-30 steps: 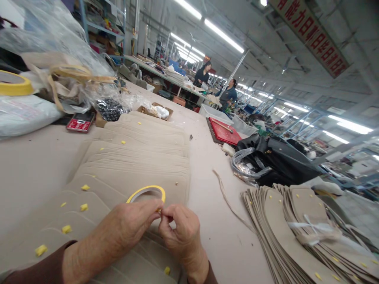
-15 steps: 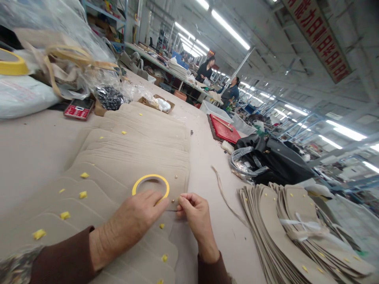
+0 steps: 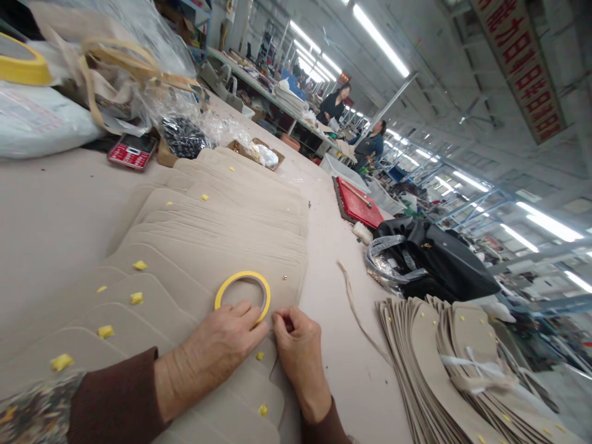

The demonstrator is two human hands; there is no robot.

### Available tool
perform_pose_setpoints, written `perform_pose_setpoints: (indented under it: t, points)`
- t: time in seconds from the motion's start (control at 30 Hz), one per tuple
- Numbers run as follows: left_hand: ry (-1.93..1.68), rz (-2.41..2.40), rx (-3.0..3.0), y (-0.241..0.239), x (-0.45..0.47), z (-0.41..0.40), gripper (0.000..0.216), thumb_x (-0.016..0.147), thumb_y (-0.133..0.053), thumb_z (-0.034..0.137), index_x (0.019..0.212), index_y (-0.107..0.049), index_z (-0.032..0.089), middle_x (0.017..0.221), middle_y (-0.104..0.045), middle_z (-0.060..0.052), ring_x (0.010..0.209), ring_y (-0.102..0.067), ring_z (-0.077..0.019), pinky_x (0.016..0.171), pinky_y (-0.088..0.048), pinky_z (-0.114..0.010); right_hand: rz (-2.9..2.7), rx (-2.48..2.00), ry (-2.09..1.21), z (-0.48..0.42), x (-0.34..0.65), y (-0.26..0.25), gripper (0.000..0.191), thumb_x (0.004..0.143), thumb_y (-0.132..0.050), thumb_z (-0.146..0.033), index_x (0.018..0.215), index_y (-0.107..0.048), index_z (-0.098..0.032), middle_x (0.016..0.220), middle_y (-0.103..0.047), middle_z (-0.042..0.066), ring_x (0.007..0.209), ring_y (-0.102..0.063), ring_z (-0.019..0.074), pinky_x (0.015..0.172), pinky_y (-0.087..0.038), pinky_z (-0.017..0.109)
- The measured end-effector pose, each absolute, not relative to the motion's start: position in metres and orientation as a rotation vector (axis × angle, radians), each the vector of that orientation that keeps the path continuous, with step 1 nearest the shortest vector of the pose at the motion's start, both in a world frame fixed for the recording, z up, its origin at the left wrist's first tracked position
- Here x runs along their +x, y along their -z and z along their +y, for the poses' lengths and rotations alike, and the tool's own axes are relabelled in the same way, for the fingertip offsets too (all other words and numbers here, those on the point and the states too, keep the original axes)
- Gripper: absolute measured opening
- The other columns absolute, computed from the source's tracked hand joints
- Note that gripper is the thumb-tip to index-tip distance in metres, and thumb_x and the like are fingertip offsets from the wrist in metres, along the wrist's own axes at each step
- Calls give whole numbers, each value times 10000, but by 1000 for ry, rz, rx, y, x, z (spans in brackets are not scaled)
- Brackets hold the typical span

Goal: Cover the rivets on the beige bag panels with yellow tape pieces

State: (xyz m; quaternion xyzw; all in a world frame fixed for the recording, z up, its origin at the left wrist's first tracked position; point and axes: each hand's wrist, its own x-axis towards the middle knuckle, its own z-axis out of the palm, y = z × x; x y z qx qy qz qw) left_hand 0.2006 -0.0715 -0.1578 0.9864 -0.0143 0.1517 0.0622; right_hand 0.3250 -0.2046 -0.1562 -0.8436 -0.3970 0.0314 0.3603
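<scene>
My left hand [image 3: 226, 336] is closed on the lower edge of a roll of yellow tape [image 3: 221, 290], which lies tilted on overlapping beige panels [image 3: 231, 234]. Close to its right, my right hand [image 3: 298, 345] makes a pinch with thumb and forefinger at the right edge of the panels. What the pinch holds is hidden. A small gold stud [image 3: 284, 277] shows on the panel above my right hand. Small yellow tape pieces [image 3: 105, 332] stick to several panels on the left, with another tape piece [image 3: 259, 356] just below my left fingertips.
Right of the panels lie a beige strip [image 3: 358, 308], a tied bundle of panels [image 3: 430, 370], a black handbag [image 3: 439, 259] and a red board [image 3: 358, 203]. At left are a red calculator [image 3: 132, 151], plastic bags [image 3: 41, 120] and another tape roll [image 3: 28, 71]. Two people stand farther back.
My right hand has shifted slightly left and closer to the tape roll, and a lower gold stud seen before no longer shows. My left hand stays at the roll. The camera view has shifted a little.
</scene>
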Motion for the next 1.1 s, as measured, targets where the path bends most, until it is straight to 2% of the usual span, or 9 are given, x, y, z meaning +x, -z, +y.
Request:
perform_pose_setpoints:
  t: [0.1,0.17,0.27,0.37,0.53,0.73,0.87,1.0,1.1]
  points:
    - [-430,-37,2997,160,200,-71,90,900,-615,107,887,-596,194,855,-610,-38,772,-547,-227,650,-433,-342,-1002,-2193,-47,-202,324,159,189,872,-528,-225,795,-698,-196,729,-740,48,649,-691,186,649,-502,274]
    - [-397,-22,3000,161,201,-71,92,890,-631,107,894,-601,194,876,-615,-43,793,-559,-232,659,-451,-343,-913,-2182,-76,-203,324,159,145,866,-561,-242,919,-686,-192,699,-728,32,637,-689,189,639,-513,275]
    - [-358,-3,2995,160,201,-70,94,883,-639,105,882,-606,193,882,-618,-50,819,-568,-247,666,-478,-353,-657,-2082,-265,-207,326,159,229,861,-605,-306,1052,-611,-180,635,-684,-9,537,-656,176,498,-502,247]
    - [-334,31,2981,157,200,-71,119,885,-610,71,879,-611,190,885,-619,-56,828,-572,-252,686,-503,-368,-579,-1966,-396,-214,325,159,174,892,-568,-339,923,-633,-181,652,-684,7,539,-661,168,465,-506,235]
    - [-281,43,2961,151,198,-72,192,898,-549,37,967,-629,197,918,-623,-63,851,-580,-266,721,-526,-403,-977,-2104,-9,-217,318,163,187,899,-559,-243,851,-730,-184,791,-747,62,717,-694,190,705,-524,287]
    - [-351,3,2965,150,197,-67,215,861,-546,5,923,-627,194,874,-611,-58,817,-566,-261,691,-498,-381,-1048,-2252,93,-200,321,162,205,890,-538,-149,788,-715,-168,709,-715,47,637,-649,170,649,-446,260]
    - [-522,-75,2923,145,193,-61,233,840,-526,-15,889,-612,196,843,-596,-45,767,-549,-244,660,-466,-358,-1024,-2283,-70,-202,322,149,156,847,-614,-131,735,-719,-160,669,-701,25,609,-626,148,613,-411,235]
    - [-664,-143,2805,137,189,-57,257,881,-456,3,890,-613,207,815,-601,-29,739,-568,-227,642,-464,-335,-1055,-2222,-479,-215,319,134,180,808,-633,-120,653,-709,-169,560,-627,-34,523,-551,104,511,-338,200]
    - [-711,-179,2663,138,188,-54,272,959,-403,66,1034,-621,211,850,-647,-18,732,-610,-186,649,-502,-287,-1027,-2092,-482,-221,317,128,193,832,-618,-140,670,-719,-168,571,-627,-33,541,-550,105,520,-364,198]
